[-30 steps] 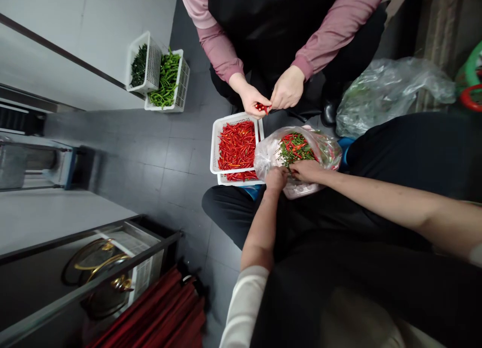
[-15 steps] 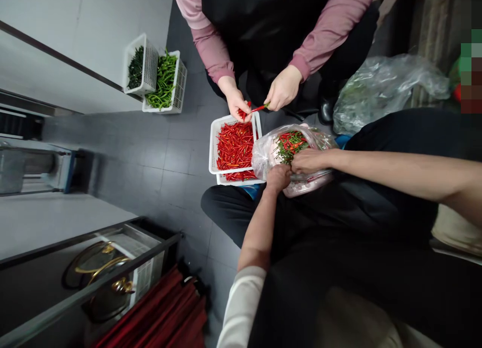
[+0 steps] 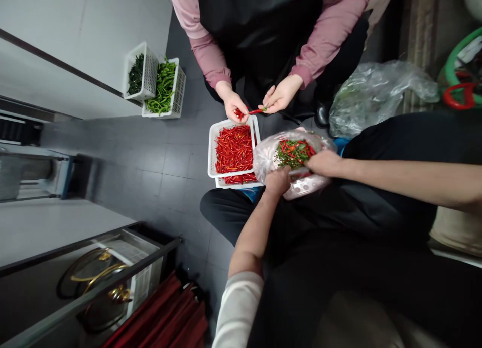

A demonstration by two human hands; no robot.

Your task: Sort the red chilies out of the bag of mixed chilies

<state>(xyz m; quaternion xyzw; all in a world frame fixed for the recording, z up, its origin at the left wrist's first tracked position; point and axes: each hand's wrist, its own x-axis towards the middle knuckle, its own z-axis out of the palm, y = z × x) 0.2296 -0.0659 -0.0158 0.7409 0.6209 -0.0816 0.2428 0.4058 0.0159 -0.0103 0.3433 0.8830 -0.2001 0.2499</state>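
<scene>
A clear plastic bag holds a heap of red chili peppers with green stems. At its near left edge, my left hand is closed in a fist; whatever it grips is hidden. My right hand reaches in from the right, its fingers curled at the near right of the heap against the chilies. Its fingertips are partly hidden, so I cannot make out what they pinch. Just left of the bag, a white plastic basket full of red chilies sits stacked on another basket of red chilies.
Across from me, a co-worker's hands hold red chilies above the basket. Two white baskets with green peppers stand by the wall. A crumpled clear bag and a green tub are at right. A metal rack stands lower left.
My right hand has moved right, away from my left hand, showing more of the chili heap. My left hand stays by the bag's edge. The co-worker's hand at right has opened somewhat.
</scene>
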